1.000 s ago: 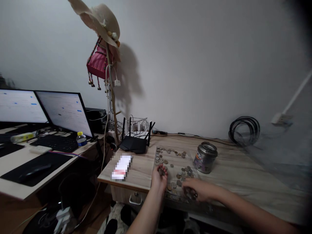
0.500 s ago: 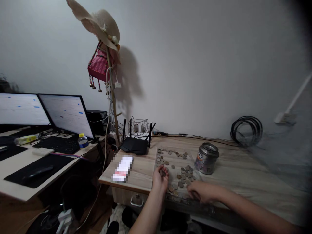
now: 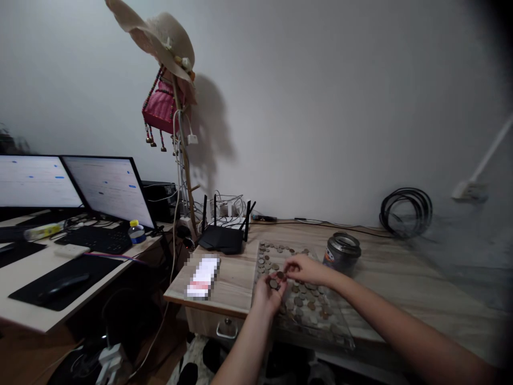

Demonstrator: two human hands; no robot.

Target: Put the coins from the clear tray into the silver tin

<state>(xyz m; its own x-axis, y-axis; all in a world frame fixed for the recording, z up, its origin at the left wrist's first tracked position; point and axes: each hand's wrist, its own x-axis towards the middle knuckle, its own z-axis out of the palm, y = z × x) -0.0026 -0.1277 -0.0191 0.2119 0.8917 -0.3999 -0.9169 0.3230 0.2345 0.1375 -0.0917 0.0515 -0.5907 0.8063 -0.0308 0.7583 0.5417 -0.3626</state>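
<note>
1. Right now, the left hand (image 3: 272,291) is palm up over the near left part of a clear plastic tray (image 3: 348,340), its grip curled around a few coins (image 3: 274,284).
2. The right hand (image 3: 302,269) reaches in from the right, palm down, its fingertips just beside the left hand's fingers and a dark coin (image 3: 280,275); whether its grip is clamped on that coin, I cannot tell.
3. More coins lie scattered in the tray: silvery ones along its far left part, and a looser spread of silvery and brownish ones below the right wrist, toward the near edge.
4. The tray rests on the wood-grain counter (image 3: 404,289), at its near side.
5. To the right of the tray's far part, a metal can (image 3: 342,252) stands upright, partly hidden by the right forearm.
6. Left of the tray lies a phone (image 3: 203,275), its screen lit and pixelated.
7. Beyond the phone sits a black router (image 3: 222,239) with raised antennas.
8. At the far right, a coil of black cable (image 3: 406,213) leans by the wall.
</note>
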